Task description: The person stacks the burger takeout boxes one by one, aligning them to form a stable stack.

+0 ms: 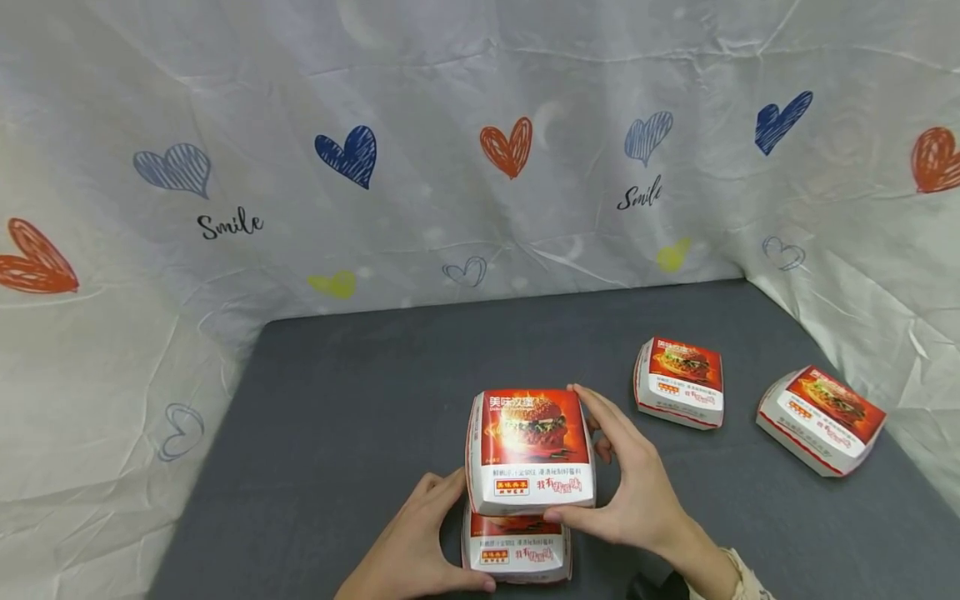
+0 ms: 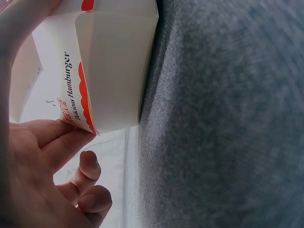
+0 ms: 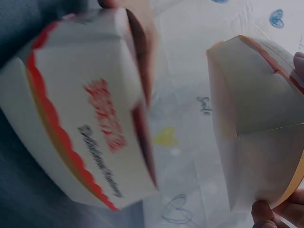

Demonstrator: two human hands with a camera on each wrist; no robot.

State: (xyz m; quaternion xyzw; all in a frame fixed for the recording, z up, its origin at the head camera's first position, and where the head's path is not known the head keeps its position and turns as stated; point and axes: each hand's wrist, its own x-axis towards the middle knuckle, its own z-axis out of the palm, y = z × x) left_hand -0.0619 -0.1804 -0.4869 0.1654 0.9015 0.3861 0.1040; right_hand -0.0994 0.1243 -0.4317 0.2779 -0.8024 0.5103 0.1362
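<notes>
A hamburger box (image 1: 530,451) with a red burger picture on its lid is held in the air by my right hand (image 1: 637,492), thumb at the near edge and fingers along the far right side. Below it a second hamburger box (image 1: 517,560) sits on the dark table, partly hidden by the upper one in the head view. My left hand (image 1: 416,542) grips this lower box by its sides, the fingertips at its lid edge in the left wrist view. A gap separates the lower box (image 3: 80,109) from the raised box (image 3: 266,118) in the right wrist view.
Two more hamburger boxes stand at the right of the dark grey table (image 1: 360,400), one box (image 1: 679,383) farther back and another box (image 1: 821,421) nearer the right edge. A white cloth (image 1: 420,208) printed with hearts surrounds the back and sides. Something black (image 1: 656,587) shows beside my right wrist.
</notes>
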